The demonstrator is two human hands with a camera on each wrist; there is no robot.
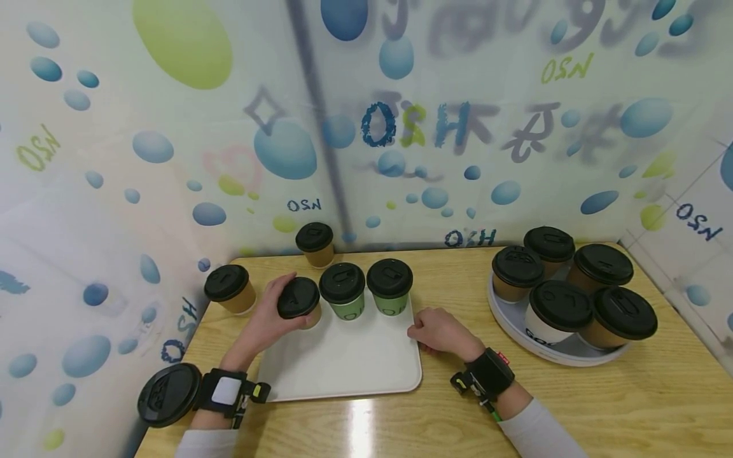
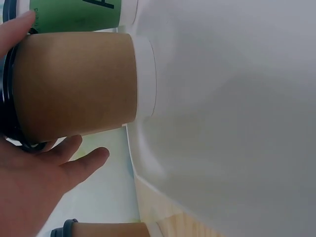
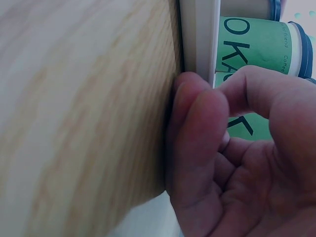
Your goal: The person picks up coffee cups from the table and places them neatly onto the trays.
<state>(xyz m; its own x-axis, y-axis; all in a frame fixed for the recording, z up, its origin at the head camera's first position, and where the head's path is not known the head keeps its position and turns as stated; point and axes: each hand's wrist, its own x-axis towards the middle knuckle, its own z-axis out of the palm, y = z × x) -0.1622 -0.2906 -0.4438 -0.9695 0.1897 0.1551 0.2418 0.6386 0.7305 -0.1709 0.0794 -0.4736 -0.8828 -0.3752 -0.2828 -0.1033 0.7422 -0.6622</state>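
My left hand [image 1: 277, 310] grips a brown paper cup [image 2: 79, 84] with a black lid [image 1: 299, 297], thumb on one side and fingers on the other. The cup is upright at the back left of a white tray [image 1: 343, 366]; whether its base touches the tray I cannot tell. Beside it on the tray stand two green cups [image 1: 348, 308] [image 1: 392, 304] with black lids. At the tray's right edge, my right hand [image 1: 443, 331] has curled fingers and pinches the rim [image 3: 200, 44], thumb above and fingers low against the table.
Brown lidded cups stand behind the tray [image 1: 318, 254] and to its left [image 1: 237, 298]. Another black lid [image 1: 168, 394] shows beside my left wrist. At right, a round grey tray [image 1: 515, 331] bears several lidded cups, one white [image 1: 546, 327]. A printed curtain [image 1: 401, 191] borders the wooden table [image 1: 458, 413].
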